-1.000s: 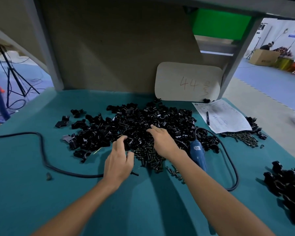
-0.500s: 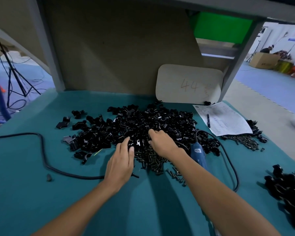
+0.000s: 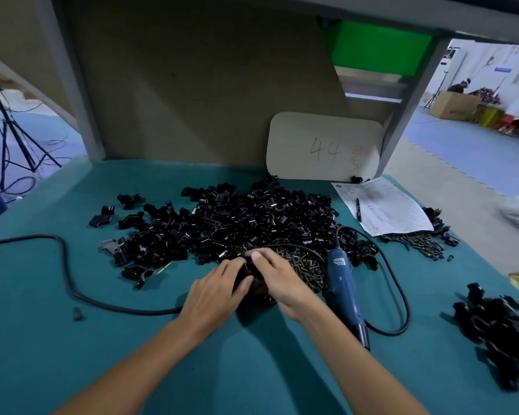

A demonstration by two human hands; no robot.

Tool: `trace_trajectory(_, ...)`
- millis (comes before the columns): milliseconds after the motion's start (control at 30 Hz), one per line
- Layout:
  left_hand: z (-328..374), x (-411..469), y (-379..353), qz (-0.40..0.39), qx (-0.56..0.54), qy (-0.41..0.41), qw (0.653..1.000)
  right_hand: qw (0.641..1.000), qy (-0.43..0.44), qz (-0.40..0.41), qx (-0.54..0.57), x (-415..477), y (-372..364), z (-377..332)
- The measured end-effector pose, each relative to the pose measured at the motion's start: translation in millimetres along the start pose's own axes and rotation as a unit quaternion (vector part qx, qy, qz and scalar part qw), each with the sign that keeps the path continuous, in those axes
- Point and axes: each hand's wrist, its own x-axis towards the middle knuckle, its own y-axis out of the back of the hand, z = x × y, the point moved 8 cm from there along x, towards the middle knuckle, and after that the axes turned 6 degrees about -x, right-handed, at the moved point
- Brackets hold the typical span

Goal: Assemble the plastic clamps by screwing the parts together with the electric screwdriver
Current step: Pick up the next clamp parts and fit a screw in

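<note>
We seem to be fitting parts together: our left hand (image 3: pixel 218 292) and right hand (image 3: pixel 280 280) both curl round a black clamp piece (image 3: pixel 254 287) at the pile's (image 3: pixel 237 223) near edge, so next the right hand must let go and take the screwdriver (image 3: pixel 343 284) lying just beside it.

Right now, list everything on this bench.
clamp parts: large pile, black, table centre
clamp part: one, black, between both hands
screws: two piles, dark, beside right hand and below the paper
electric screwdriver: one, blue, right of the hands
cable: one, black, looping across table
paper: one, white, far right, pen on it
board: one, beige, marked 44, at back
clamp heap: one, black, right edge
table: one, teal
left hand: grips clamp part
right hand: grips clamp part
</note>
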Motion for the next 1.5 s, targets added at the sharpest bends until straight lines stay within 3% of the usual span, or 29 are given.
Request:
trace_trajectory(267,7.2,-2.4,3.0,0.012,-0.019,-0.038,0.999,0.999,0.026,0.009,0.017,-18.0,8.1,2.2)
trace_trajectory(600,8.5,-6.8,2.9,0.017,-0.056,-0.051,0.997,0.971,0.003,0.055,0.234,-30.4,-8.4,31.9)
trace_trajectory(800,13.2,-7.0,4.8,0.018,-0.069,-0.071,0.995,0.971,0.030,0.088,0.220,-32.0,-6.5,37.5)
trace_trajectory(1267,20.4,-8.2,10.8,0.019,-0.053,-0.103,0.993,0.973,0.063,0.065,0.211,-37.5,-6.2,31.2)
trace_trajectory(1500,21.1,-9.1,7.2,0.012,-0.024,-0.117,0.993,0.967,0.072,0.144,0.198,-34.4,2.0,39.0)
